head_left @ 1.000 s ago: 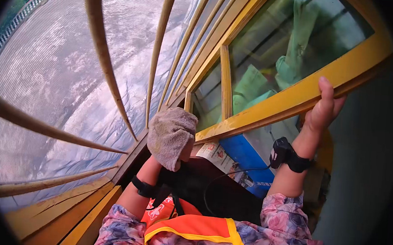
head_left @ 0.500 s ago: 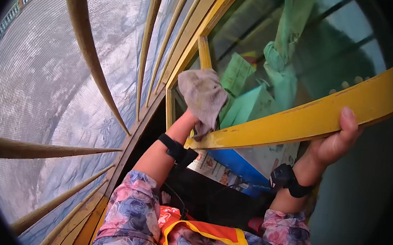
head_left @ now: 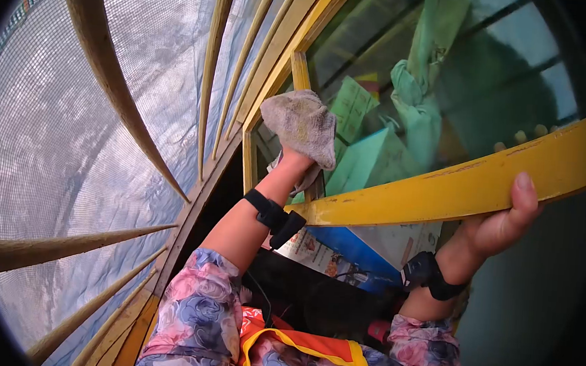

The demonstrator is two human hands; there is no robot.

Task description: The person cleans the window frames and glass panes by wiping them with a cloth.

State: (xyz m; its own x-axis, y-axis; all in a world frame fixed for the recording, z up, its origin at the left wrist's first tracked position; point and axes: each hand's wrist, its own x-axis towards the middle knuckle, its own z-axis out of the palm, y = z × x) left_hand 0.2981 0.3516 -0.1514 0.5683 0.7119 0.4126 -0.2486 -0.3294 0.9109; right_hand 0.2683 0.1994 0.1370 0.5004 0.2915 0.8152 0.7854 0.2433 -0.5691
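My left hand (head_left: 296,161) reaches up at the corner of a window sash and holds a greyish-brown cloth (head_left: 302,126). The cloth drapes over the hand and hides most of its fingers. My right hand (head_left: 497,228) grips the yellow wooden frame (head_left: 443,180) of that sash near its right end. Its thumb lies on the near face, while fingertips show beyond the frame's upper edge. The glass pane (head_left: 511,76) within the frame looks greenish.
Behind the glass are a knotted green cloth or bag (head_left: 415,89) and a box (head_left: 369,161). A blue box (head_left: 356,249) shows below the frame. Curved wooden bars (head_left: 105,54) stand at the left before netting (head_left: 38,131). An orange apron (head_left: 309,344) covers my front.
My left hand and the cloth have shifted slightly up and left, uncovering more of the frame's corner. The frame's right part sits a little lower, still in my right hand.
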